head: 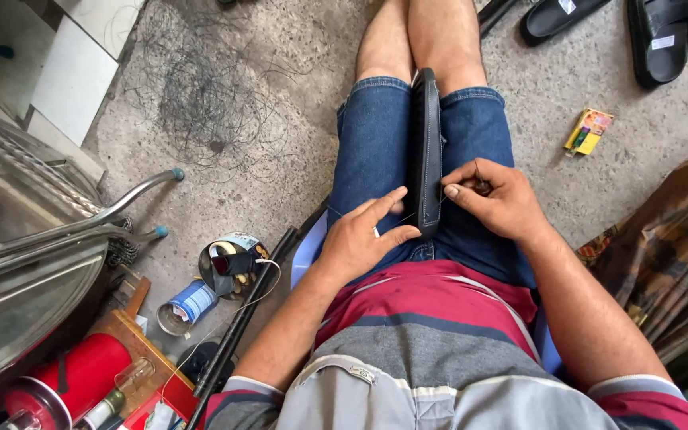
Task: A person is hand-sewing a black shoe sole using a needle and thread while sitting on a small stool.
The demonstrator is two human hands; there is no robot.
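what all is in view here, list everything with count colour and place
sandal: 1, black, held on edge between the thighs
thread: 1, thin, pale, at the sandal's near end
slippers: 2, black, on the floor at top right
small packet: 1, yellow, on the floor right of the knees
tin can: 1, blue and white, on the floor at lower left
red cylinder: 1, bottom left corner
metal frame: 1, silver tubes, left edge
patterned cloth: 1, brown, right edge
shorts: 1, blue denim, on the person
left hand: resting on the sandal's left side
right hand: pinching at the sandal's right edge
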